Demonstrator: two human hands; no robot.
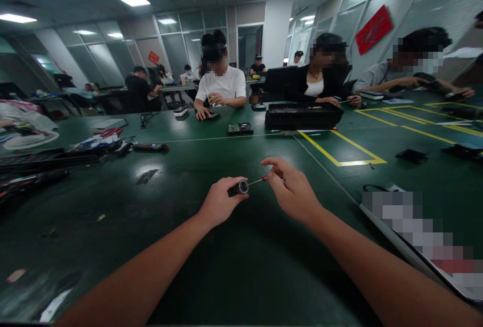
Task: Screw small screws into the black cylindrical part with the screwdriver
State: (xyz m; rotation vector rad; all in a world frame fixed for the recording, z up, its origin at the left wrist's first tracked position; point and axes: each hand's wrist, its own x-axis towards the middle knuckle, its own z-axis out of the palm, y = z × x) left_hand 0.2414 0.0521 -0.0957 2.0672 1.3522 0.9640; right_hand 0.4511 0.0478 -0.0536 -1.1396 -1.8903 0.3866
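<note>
Head view: above the green table (pixel 241 276), the left hand (pixel 221 199) is gripping a dark cylinder (pixel 243 186), its silver-rimmed round end facing near; the right hand (pixel 296 191) is holding a red-handled tool (pixel 265 178), thin shaft pointing left. Farther, a circuit board (pixel 240 128) is lying.

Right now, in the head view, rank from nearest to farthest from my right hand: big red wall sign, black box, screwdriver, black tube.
1. Screwdriver, in your right hand.
2. Black tube, in your left hand.
3. Black box, across the table.
4. Big red wall sign, background right.
</note>
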